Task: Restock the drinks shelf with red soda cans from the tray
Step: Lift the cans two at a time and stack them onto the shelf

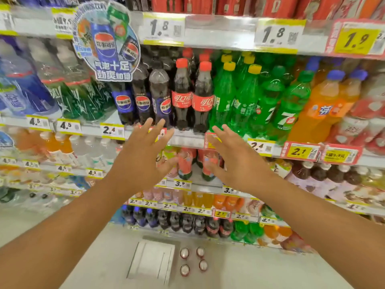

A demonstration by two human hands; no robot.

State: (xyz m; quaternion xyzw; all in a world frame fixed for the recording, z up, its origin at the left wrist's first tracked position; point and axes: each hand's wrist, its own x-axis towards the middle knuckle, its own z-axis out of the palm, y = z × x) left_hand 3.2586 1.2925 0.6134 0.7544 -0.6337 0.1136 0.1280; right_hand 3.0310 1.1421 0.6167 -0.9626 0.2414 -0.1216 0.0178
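Note:
Both my hands are raised in front of the drinks shelves with fingers spread and nothing in them. My left hand (143, 155) is below the dark cola bottles. My right hand (233, 157) is below two red-label cola bottles (192, 94). Down on the floor stand several red soda cans (193, 261), seen from above by their silver tops, beside a flat white tray (153, 261). Red soda cans (229, 5) line the top shelf at the upper edge of the view.
Shelves (187, 140) hold blue-label cola bottles (143, 97), green soda bottles (254, 101), orange soda bottles (325, 109) and water bottles (25, 88). A round cola promotion sign (105, 42) sticks out from the upper shelf edge. Price tags run along each shelf edge.

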